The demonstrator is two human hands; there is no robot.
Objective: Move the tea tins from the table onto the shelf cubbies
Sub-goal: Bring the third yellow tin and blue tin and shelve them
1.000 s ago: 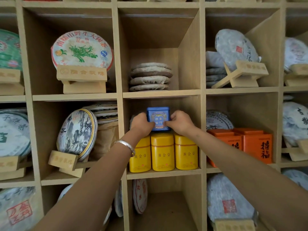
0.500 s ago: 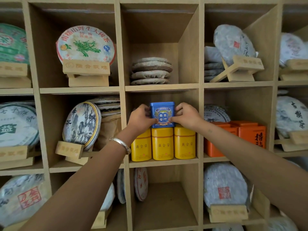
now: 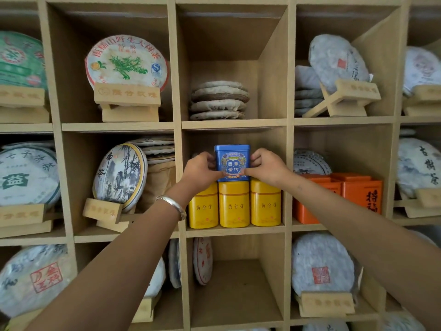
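Wooden shelf cubbies (image 3: pixel 177 125) holding wrapped tea cakes on stands. In the centre cubby a blue tea tin (image 3: pixel 232 162) stands upright on a row of three yellow tea tins (image 3: pixel 234 204). The left hand (image 3: pixel 201 169) and right hand (image 3: pixel 268 166) flank it, fingers curled against its two sides, thumbs at its lower front. Compared with half a second ago, the tin, hands and grip are unchanged in relation to one another.

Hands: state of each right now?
Left hand: closed on the blue tin, left side.
Right hand: closed on the same tin, right side.
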